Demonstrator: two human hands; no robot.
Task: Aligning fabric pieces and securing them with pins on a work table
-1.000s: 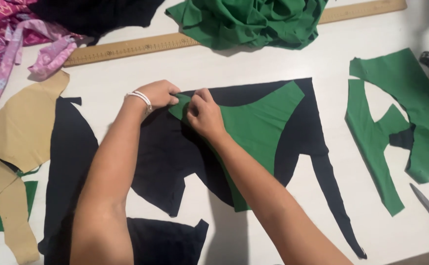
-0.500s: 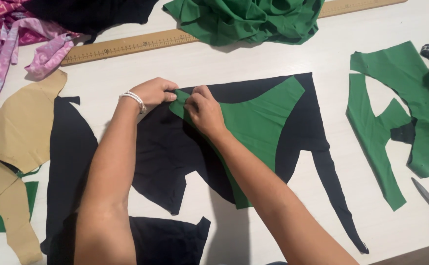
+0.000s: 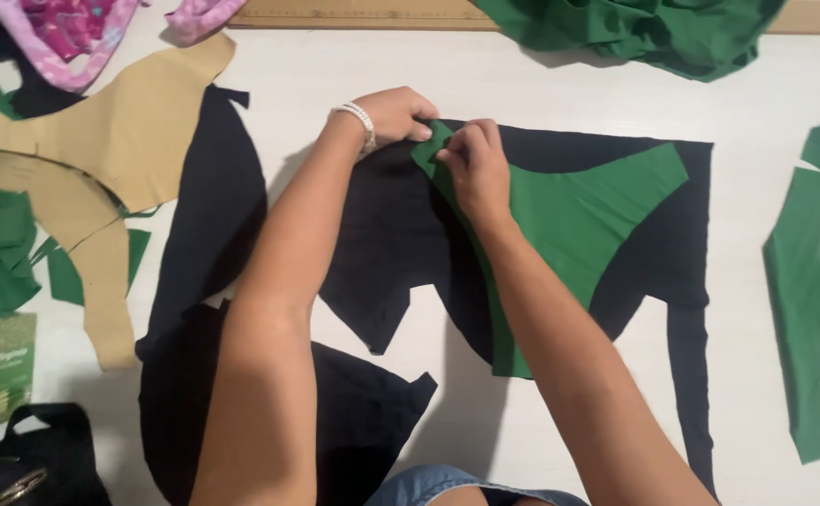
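A cut green fabric piece (image 3: pixel 579 220) lies flat on a larger black fabric piece (image 3: pixel 382 234) on the white table (image 3: pixel 354 66). My left hand (image 3: pixel 393 114), with a white bracelet at the wrist, pinches the top left corner of the green piece where it meets the black cloth. My right hand (image 3: pixel 474 169) grips the same corner from the right, fingers closed on the green edge. Both forearms cross over the black fabric toward that corner.
Tan cut pieces (image 3: pixel 119 141) and another black piece (image 3: pixel 208 215) lie at left. A green heap (image 3: pixel 635 28) and a wooden ruler (image 3: pixel 354 13) are at the back. More green cut pieces (image 3: pixel 808 290) lie right. A black bag (image 3: pixel 26 459) sits at bottom left.
The view has shifted right and down, so the fabrics appear further right. Both hands stay pinched on the green piece's top left corner, with only small finger movements.
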